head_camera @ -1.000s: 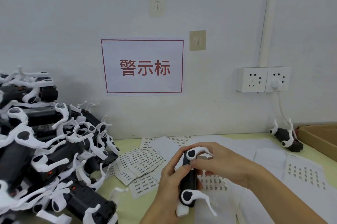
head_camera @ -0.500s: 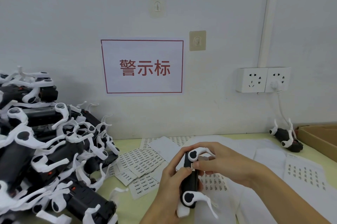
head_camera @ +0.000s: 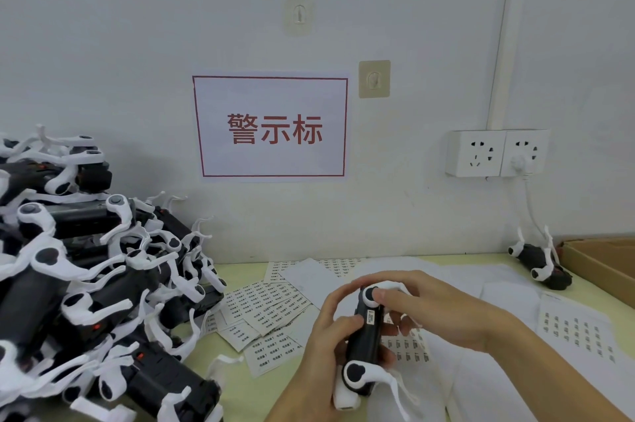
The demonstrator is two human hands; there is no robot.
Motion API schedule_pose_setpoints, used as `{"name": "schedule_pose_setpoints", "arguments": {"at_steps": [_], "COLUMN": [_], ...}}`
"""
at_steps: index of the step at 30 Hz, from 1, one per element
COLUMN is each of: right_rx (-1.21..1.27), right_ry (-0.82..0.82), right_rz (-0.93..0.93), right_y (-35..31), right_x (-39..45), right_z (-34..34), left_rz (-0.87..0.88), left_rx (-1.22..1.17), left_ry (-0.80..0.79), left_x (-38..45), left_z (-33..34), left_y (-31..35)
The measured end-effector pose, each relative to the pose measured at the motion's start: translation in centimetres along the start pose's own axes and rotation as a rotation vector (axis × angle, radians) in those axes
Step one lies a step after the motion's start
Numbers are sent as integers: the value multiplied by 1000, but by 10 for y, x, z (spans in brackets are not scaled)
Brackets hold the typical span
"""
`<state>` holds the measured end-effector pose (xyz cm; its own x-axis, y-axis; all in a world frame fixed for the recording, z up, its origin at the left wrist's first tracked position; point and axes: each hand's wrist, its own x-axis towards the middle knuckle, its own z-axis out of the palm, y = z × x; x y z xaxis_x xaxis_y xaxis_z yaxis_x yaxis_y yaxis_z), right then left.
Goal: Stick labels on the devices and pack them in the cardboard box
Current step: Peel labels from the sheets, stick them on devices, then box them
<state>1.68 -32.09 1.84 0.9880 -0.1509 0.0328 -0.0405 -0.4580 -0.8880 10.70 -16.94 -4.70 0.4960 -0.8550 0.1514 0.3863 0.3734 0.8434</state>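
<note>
Fingers of the left hand [head_camera: 323, 346] wrap the black device [head_camera: 366, 335], thumb pressed beside its small label [head_camera: 372, 316]; the right hand [head_camera: 433, 315] curls over its top, just right of the label sheets [head_camera: 264, 304].

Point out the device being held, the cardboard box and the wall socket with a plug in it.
held device [head_camera: 367, 335], head view, black body beside its label.
cardboard box [head_camera: 598, 261], head view, near wall.
plugged wall socket [head_camera: 525, 153], head view, front plate.
</note>
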Motion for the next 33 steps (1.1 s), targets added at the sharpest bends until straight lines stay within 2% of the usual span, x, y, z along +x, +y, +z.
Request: {"name": "schedule_pose_setpoints", "arguments": {"at_steps": [2, 7, 10, 13, 17, 22, 27, 33], "right_rx": [46, 183, 265, 400, 556, 476, 381, 373], "right_ry": [46, 284, 324, 333, 262, 96, -4, -24], "right_rz": [8, -30, -56, -66, -39, 44, 89, 108], "right_y": [5, 14, 18, 21, 22, 21, 21, 20], "right_x": [3, 12, 16, 17, 12, -1, -8, -7], "right_z": [-1, -2, 1, 2, -3, -23, -32, -33], "left_rz": [-11, -45, -44, -25, 15, 7, 25, 52], "left_rx": [-26, -131, -238, -205, -156, -155, -105, -31], "left_ry": [50, 207, 292, 348, 449, 514, 501, 471], "left_x": [0, 1, 3, 4, 8, 14, 13, 11], "left_z": [1, -3, -4, -3, -4, -4, -6, -3], "left_y": [1, 0, 1, 0, -2, -2, -5, -4]}}
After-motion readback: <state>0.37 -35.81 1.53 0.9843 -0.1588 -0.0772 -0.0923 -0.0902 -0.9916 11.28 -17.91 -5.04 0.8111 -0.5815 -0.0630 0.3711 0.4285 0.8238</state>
